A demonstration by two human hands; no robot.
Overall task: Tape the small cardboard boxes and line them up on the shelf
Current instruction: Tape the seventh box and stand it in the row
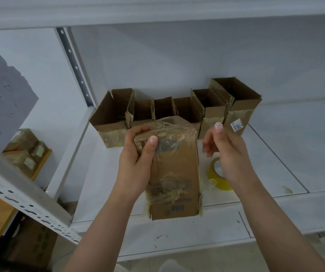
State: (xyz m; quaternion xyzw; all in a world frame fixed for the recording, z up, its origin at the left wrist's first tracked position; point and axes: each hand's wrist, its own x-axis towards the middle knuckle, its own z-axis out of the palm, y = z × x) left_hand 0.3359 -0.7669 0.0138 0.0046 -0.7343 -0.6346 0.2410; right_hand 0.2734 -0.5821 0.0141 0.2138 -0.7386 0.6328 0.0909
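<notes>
We hold a cardboard box (175, 169) over the front edge of the shelf (275, 154), our left hand (138, 160) gripping its far end with the thumb pressed on the taped top; our right hand (228, 154) hangs just beside it, fingers loosely curled and grasping nothing we can make out, though a clear strip of tape could be stretched there unseen. A row of open boxes (169, 110) stands toward the back of the shelf, and the yellow tape roll (218, 175) lies near the front, partly hidden behind our right wrist. With only one hand on it, the box may tip or slip off the front edge, and pushed in carelessly it could knock the row crooked. The wrinkled tape may lift at the corners. The box's underside and far face are hidden, and its print is too blurred to read.
</notes>
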